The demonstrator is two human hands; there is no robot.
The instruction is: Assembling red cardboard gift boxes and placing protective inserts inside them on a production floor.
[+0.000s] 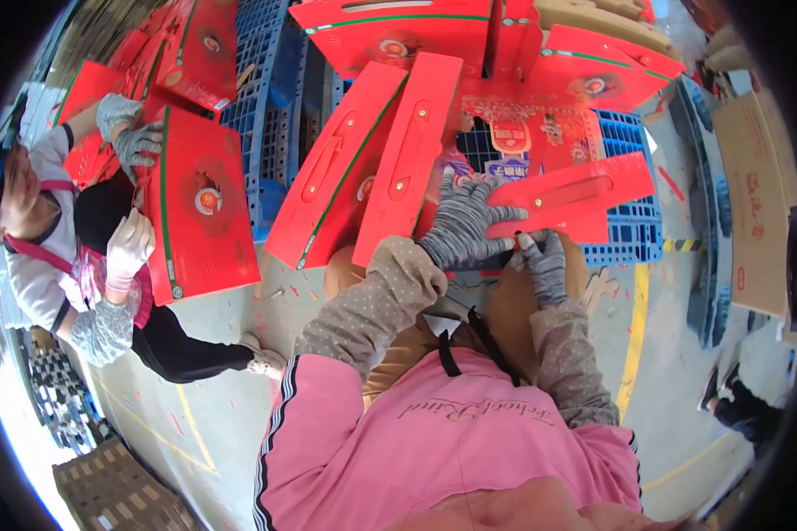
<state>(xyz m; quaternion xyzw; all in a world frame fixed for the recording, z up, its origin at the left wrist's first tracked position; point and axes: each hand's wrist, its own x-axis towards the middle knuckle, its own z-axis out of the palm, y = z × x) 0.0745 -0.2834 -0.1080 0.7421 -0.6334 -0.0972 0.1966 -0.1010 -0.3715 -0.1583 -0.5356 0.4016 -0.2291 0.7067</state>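
Red card box [576,193], qty 1, is laid across the near edge of the blue pallet [630,252], toward its near R corner. The L hand [463,219] is rested on the box's L end, fingers spread apart; the R hand [545,267] is bunched at the box's near edge, fingertips close tog., but whether anything is clamped there can't be told.

Progress, as judged: box part-done, since 1 stud [537,203] is seen by the handle slot & a 2nd can't be made out. Apparently done: the upright box [413,159] & its outer neighbour [335,173], both leant at the pallet's L edge, 2 studs seen on each.

Count, going outward: upright boxes, 2; printed red sheet [576,133] mid-pallet, 1; boxes along the far edge, min. 2, incl. a far L box [438,40] & a far R box [593,81], partly hidden, so state unclear. Past the L edge, 1 large box [205,177] is steadied by a co-worker's gloved hand [131,248]; those behind are overlapped, uncounted. Past the R edge, brown carton [753,208], 1.
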